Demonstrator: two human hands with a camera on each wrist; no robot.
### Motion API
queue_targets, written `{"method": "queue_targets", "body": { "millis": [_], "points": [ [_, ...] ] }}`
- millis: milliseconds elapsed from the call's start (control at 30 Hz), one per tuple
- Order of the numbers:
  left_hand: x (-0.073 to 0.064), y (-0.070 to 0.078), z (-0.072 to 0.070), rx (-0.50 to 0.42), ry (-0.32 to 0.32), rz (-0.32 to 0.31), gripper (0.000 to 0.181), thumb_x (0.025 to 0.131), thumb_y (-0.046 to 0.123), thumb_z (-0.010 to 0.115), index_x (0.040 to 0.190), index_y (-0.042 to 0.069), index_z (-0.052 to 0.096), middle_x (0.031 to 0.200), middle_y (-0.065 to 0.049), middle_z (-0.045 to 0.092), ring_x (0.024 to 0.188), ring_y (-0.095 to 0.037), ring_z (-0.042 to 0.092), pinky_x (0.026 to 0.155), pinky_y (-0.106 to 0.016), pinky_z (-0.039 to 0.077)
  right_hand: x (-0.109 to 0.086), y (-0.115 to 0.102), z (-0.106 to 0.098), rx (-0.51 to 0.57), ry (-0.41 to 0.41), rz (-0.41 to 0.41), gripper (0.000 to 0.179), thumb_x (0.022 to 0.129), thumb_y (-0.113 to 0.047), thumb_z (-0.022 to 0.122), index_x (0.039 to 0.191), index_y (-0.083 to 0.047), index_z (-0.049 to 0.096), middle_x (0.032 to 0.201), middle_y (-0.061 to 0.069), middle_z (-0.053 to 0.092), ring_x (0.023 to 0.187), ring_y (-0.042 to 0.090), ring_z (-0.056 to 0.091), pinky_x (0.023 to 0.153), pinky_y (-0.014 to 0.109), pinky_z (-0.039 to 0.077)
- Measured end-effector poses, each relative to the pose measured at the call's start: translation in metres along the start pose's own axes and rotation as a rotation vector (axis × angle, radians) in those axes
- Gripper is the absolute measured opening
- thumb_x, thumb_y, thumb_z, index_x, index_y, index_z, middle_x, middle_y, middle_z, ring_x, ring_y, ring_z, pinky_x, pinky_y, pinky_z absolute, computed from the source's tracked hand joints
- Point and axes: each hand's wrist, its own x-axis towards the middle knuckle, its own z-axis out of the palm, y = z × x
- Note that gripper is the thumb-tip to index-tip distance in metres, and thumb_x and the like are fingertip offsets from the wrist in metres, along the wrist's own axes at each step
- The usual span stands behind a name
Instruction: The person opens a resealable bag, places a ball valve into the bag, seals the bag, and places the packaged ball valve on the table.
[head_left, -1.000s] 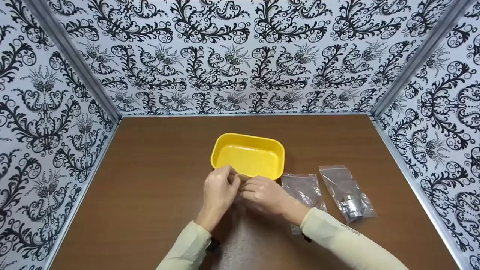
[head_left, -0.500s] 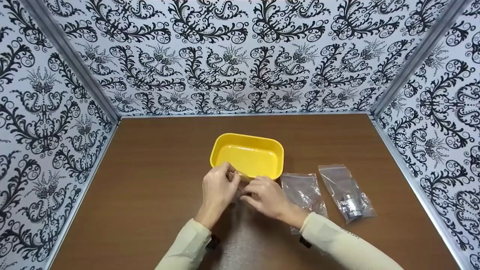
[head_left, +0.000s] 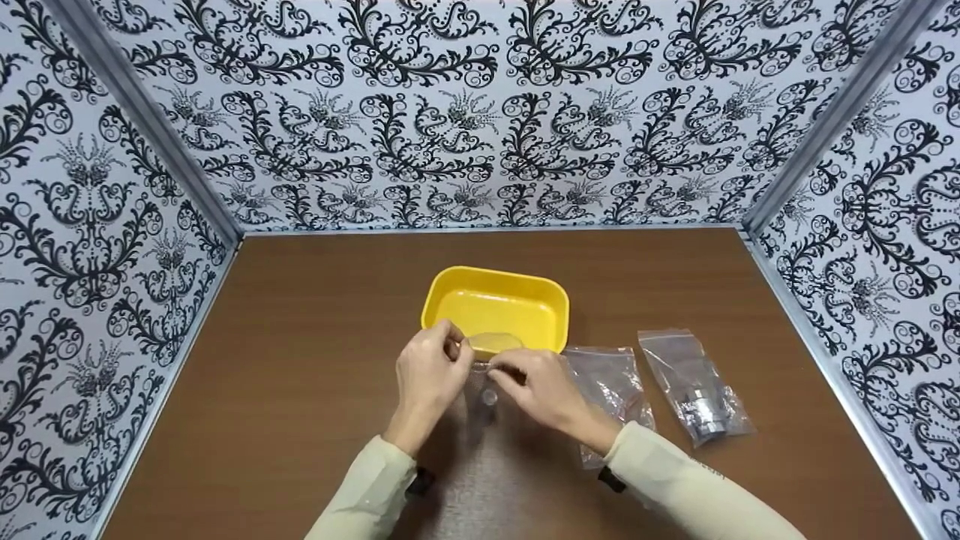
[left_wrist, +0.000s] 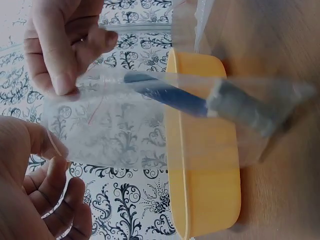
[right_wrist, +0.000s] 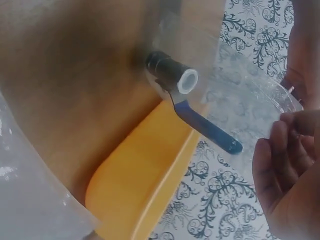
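A clear plastic zip bag (left_wrist: 125, 145) hangs upright between my two hands, in front of the yellow tray. Inside its lower end lies a ball valve (right_wrist: 172, 75) with a grey metal body and a blue lever handle (right_wrist: 207, 127). My left hand (head_left: 431, 371) pinches one side of the bag's top edge between thumb and fingers. At the opposite side, my right hand (head_left: 544, 386) pinches that edge, thumb and fingertips together. The bag's mouth (head_left: 495, 343) looks spread apart between them. In the head view the valve is small and dim through the plastic.
The yellow tray (head_left: 555, 300) stands just beyond my hands, with nothing seen inside. To the right, a second zip bag (head_left: 600, 367) lies partly under my right forearm. Further right is another zip bag (head_left: 671, 352) holding a shiny metal fitting (head_left: 705, 414). Patterned walls enclose the brown table (head_left: 322, 300).
My hands have moved slightly apart, and the bag's mouth between them has widened into view. The valve in the bag now shows below them. The tray and other bags stay put.
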Motion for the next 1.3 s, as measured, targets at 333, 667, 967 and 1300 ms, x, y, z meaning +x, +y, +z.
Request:
{"method": "queue_targets", "body": {
  "millis": [333,667,967,1300],
  "points": [
    [-0.002,-0.007,0.003,-0.090,-0.137,-0.042,0.007,0.089,0.025,0.061,0.088,0.018,0.063,0.082,0.004,0.062,0.078,-0.014,0.059,0.067,-0.033,0.049,0.003,0.000,-0.006,-0.008,0.014,-0.063,0.011,0.092,-0.026,0.067,0.092,-0.017,0.072,0.087,-0.007,0.070,0.075,0.004,0.060,0.068,0.023,0.051],
    [-0.007,-0.029,0.004,-0.141,-0.239,0.083,0.037,0.090,0.004,0.058,0.122,0.023,0.064,0.132,-0.009,0.058,0.119,-0.032,0.058,0.096,-0.050,0.048,0.007,0.007,-0.018,0.019,0.019,-0.110,0.007,0.093,-0.018,0.065,0.094,-0.014,0.070,0.091,-0.005,0.070,0.080,0.007,0.061,0.073,0.026,0.052],
    [-0.007,-0.036,0.008,-0.152,-0.291,0.085,0.024,0.095,0.016,0.062,0.118,0.021,0.065,0.115,0.000,0.069,0.108,-0.021,0.063,0.095,-0.043,0.048,0.006,0.016,-0.026,0.016,0.052,-0.132,0.004,0.090,-0.014,0.069,0.093,-0.015,0.071,0.089,-0.006,0.070,0.080,0.008,0.062,0.073,0.027,0.051],
    [-0.011,-0.036,0.006,-0.156,-0.306,0.138,0.009,0.088,0.021,0.071,0.097,0.018,0.071,0.093,0.005,0.072,0.090,-0.018,0.066,0.084,-0.042,0.050,0.000,0.030,-0.034,0.008,0.071,-0.027,0.004,0.089,-0.016,0.070,0.089,-0.017,0.073,0.088,-0.007,0.070,0.080,0.006,0.062,0.072,0.025,0.052]
  ]
}}
